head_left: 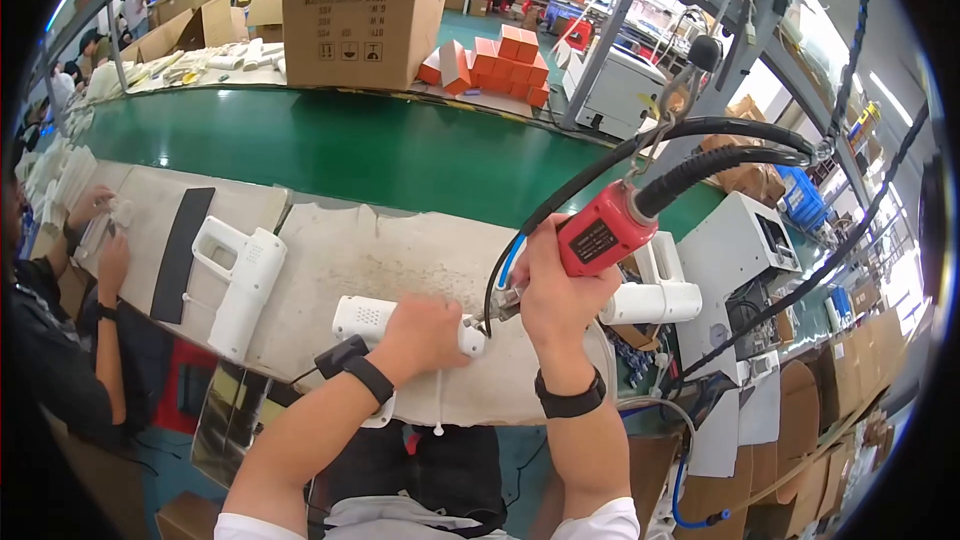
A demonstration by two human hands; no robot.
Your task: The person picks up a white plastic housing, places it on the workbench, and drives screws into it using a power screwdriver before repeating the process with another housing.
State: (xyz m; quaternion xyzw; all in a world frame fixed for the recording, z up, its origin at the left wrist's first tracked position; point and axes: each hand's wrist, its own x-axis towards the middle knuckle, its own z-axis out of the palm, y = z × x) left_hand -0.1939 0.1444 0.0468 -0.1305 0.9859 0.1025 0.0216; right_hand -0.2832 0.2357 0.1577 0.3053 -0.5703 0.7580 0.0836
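Note:
My left hand (425, 335) is wrapped over a white handheld appliance housing (362, 316) that lies on its side on the pale worktop. A round end of the housing shows to the right of my fingers. In my right hand (560, 290) is a red power screwdriver (608, 230), held tilted, with its thick black hose at the upper end. Its metal tip reaches down to the right end of the housing; whether it touches a screw is too small to tell. A hook and chain (668, 110) hang above the screwdriver.
Similar white appliances lie left (240, 285) and right (660, 295) on the worktop (340, 250). A black strip (183, 255) lies farther left, near a co-worker's hands (105, 230). Beyond runs a green conveyor belt (330, 140), with a large carton (365, 15) and orange boxes (500, 65) behind it.

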